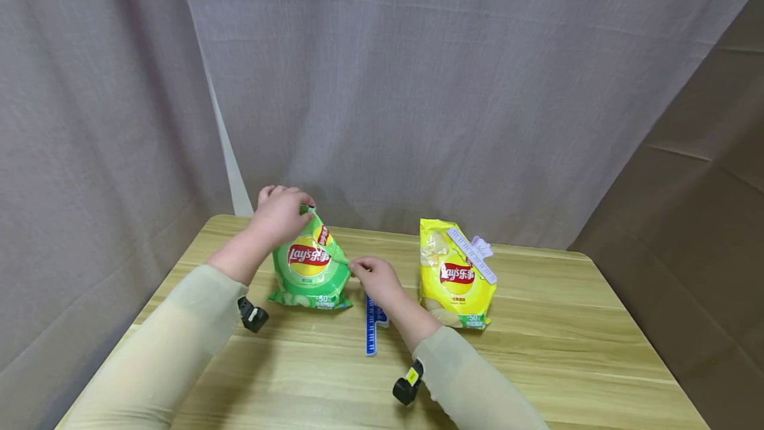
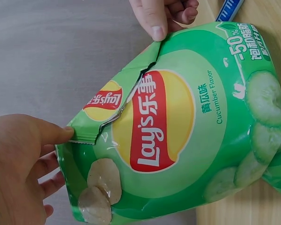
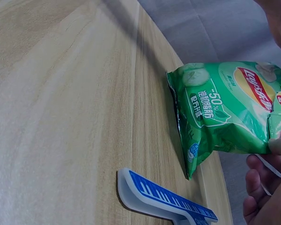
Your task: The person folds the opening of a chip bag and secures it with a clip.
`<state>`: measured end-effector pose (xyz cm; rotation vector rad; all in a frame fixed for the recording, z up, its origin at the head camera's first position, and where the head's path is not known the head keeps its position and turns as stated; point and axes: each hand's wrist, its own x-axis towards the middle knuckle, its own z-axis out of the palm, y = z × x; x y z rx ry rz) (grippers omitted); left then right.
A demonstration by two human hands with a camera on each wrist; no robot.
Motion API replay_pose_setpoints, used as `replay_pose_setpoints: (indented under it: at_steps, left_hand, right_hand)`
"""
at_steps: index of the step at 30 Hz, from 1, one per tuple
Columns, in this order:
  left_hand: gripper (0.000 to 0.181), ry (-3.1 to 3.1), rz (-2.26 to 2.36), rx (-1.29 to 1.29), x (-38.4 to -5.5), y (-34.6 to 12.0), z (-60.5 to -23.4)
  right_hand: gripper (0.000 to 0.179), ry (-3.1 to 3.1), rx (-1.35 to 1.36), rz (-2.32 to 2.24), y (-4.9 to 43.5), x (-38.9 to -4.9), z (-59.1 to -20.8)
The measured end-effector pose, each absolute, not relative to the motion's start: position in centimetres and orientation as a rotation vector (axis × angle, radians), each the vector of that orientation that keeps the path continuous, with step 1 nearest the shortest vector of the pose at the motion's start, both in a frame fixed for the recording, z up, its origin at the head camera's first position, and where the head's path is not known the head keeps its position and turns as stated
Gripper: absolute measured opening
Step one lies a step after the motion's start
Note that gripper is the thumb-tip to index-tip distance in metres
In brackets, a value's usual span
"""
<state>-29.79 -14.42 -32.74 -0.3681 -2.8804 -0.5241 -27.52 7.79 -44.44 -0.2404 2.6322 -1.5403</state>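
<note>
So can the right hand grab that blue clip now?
Probably yes: the blue piano-key clip lies uncovered nearby, but the right hand would first need to release the green Lay's cucumber bag.

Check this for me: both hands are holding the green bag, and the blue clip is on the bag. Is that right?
Not quite: the blue clip lies on the table, not on the green bag, as the head view shows. The left hand and right hand do both hold the bag.

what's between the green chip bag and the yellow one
The right hand and a blue clip, partly hidden behind it; the head view shows both.
</note>
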Motion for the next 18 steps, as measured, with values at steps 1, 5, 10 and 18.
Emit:
replay_pose_setpoints:
  at_steps: [1, 5, 10, 18]
  left_hand:
    - [0.026, -2.88, -0.521, -0.367, -29.75, -14.43, -32.74]
    - [0.024, -2.881, -0.509, -0.366, -29.51, -14.39, -32.57]
    - [0.022, -2.88, -0.498, -0.368, -29.35, -14.29, -32.42]
    - [0.022, -2.876, -0.502, -0.384, -29.25, -14.15, -32.34]
  right_hand:
    - [0.027, 2.639, -0.242, -1.539, 7.79, -27.51, -44.43]
    - [0.026, 2.697, -0.235, -1.508, 7.8, -27.53, -44.42]
    - [0.026, 2.748, -0.203, -1.474, 7.99, -27.66, -44.49]
    - [0.026, 2.756, -0.174, -1.474, 8.24, -27.93, -44.64]
